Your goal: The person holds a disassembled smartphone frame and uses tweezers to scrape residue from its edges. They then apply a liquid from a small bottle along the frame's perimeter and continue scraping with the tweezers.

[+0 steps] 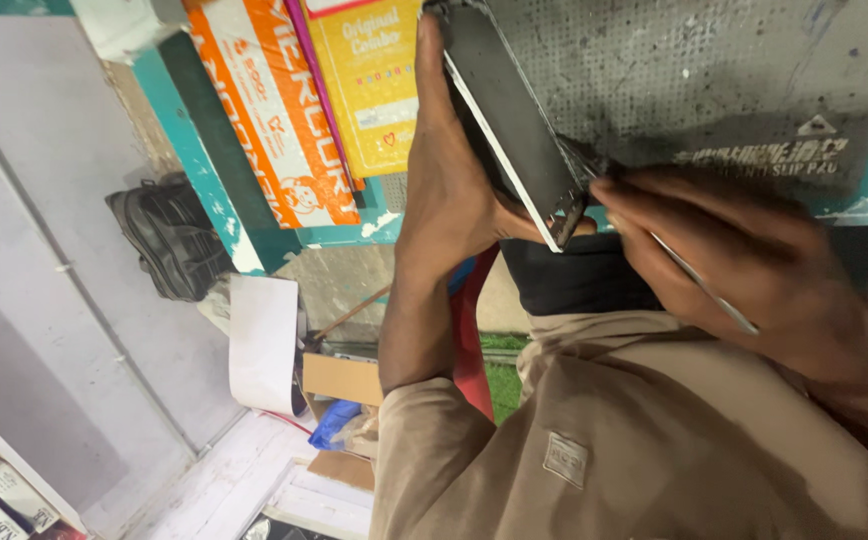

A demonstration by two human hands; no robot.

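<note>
Your left hand (449, 190) grips a flat, dark slab with a white edge, seemingly a phone or small tablet screen panel (509, 130), tilted on its long side over the grey dotted anti-slip mat (714, 70) that covers the bench, fingers stretched along one long edge and the thumb braced near the lower corner so the panel cannot twist. Your right hand (744, 260) is closed around a thin silver metal tool (704, 285), seemingly tweezers or a fine pick, held like a pen; its tip meets the panel's lower corner, where a small dark part shows, though what it touches there is too small to tell. Propping the panel up rather than laying it flat seems to bring that corner within the tool's reach and in your line of sight. Orange and yellow printed cardboard boxes (324, 110) lean just beyond the mat. A black bag (169, 235) lies on the floor well away, with a white sheet of paper (264, 340) and brown cardboard pieces (339, 380) below.
</note>
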